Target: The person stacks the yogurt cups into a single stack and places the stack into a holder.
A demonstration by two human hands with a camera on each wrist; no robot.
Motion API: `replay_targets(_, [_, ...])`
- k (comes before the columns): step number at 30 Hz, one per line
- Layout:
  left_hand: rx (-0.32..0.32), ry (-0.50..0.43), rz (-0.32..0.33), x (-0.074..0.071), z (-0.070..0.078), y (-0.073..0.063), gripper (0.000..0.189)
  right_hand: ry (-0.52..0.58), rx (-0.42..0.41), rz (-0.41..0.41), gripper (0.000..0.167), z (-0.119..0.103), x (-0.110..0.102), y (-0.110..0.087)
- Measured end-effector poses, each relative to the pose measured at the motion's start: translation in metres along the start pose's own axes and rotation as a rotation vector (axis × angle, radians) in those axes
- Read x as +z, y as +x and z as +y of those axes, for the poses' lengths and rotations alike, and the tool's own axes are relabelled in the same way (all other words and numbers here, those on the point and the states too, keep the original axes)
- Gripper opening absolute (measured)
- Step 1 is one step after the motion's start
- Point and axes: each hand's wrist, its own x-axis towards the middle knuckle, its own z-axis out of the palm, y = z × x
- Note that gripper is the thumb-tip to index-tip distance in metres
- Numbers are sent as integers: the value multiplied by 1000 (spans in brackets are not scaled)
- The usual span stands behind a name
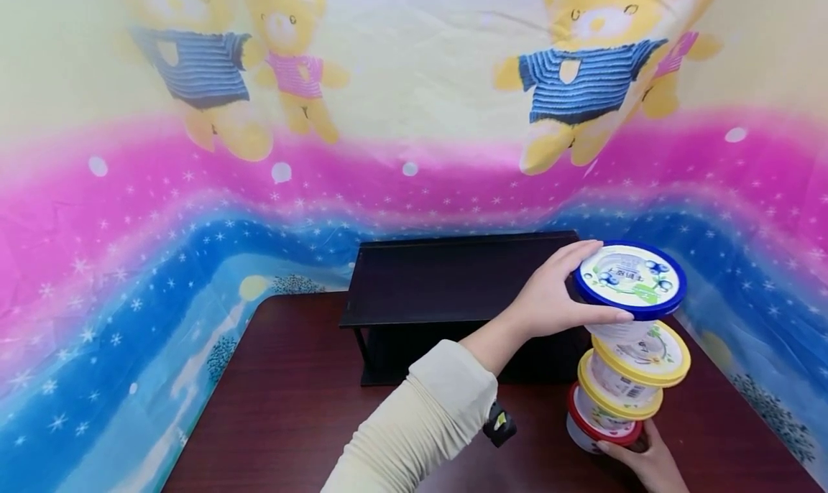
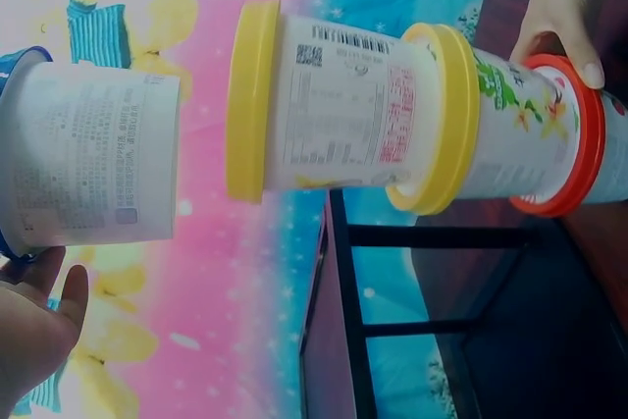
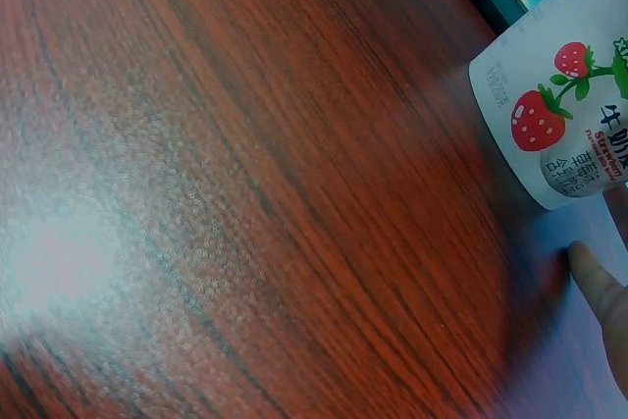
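My left hand (image 1: 550,302) grips a blue-lidded tub (image 1: 630,281) by its rim, thumb on the near side. In the left wrist view, a gap separates this tub's white base (image 2: 108,159) from the stack. The stack has an upper yellow-lidded tub (image 1: 647,353), a lower yellow-lidded tub (image 1: 621,392) and, at the bottom, a red-lidded tub (image 1: 601,428) with strawberries printed on its side (image 3: 549,115). The stacked tubs sit somewhat off-centre from one another. Low on the right, my right hand (image 1: 656,461) holds the red-lidded tub, its thumb at the lid.
A black two-level shelf (image 1: 453,277) stands at the back of the dark reddish wooden table (image 1: 291,407), left of the stack. Behind and around hangs a colourful cloth (image 1: 414,184) printed with bears. A small black device (image 1: 499,425) sits beside the left sleeve.
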Motion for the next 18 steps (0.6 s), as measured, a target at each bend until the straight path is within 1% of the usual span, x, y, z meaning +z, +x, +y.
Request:
replay_targets(6, [-30,20,-52,12,3,5,78,15,9,-11,100,-1,0,-1])
replay_targets(11, [-48,73,-97,23,5,8,78,16,0,2,100,-1,1,-2])
replay_targets(14, [-53,107,-104,26,6,10,79,27,-4,1,101,-1,1,-2])
replay_targets(18, [-70,116,-101,28,6,11,79,26,0,-2,102,-2,1,-2])
